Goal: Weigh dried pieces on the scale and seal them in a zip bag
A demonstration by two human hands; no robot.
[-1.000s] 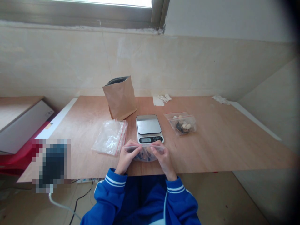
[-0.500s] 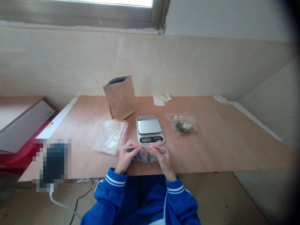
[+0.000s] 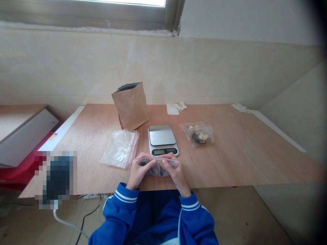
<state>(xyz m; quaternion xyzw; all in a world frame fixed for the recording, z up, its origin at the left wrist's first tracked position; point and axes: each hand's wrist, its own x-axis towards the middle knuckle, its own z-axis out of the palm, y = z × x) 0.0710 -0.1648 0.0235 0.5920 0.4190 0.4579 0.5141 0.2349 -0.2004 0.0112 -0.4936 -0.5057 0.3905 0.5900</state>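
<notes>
A small clear zip bag (image 3: 157, 167) with dark pieces inside is held at the near edge of the wooden table (image 3: 242, 153). My left hand (image 3: 139, 172) pinches its top strip at the left, and my right hand (image 3: 175, 172) pinches it at the right. Both thumbs press along the red seal line. A digital kitchen scale (image 3: 162, 139) stands just behind the bag, its platform bare.
A stack of unfilled clear zip bags (image 3: 120, 149) lies left of the scale. A brown paper pouch (image 3: 130, 105) stands open behind it. A filled zip bag (image 3: 198, 134) lies to the right. Crumpled paper scraps (image 3: 176, 108) sit near the wall. A grey box (image 3: 24, 136) is at far left.
My fingers have slid closer together along the bag's top strip, and the bag has lifted slightly. Nothing else on the table has moved.
</notes>
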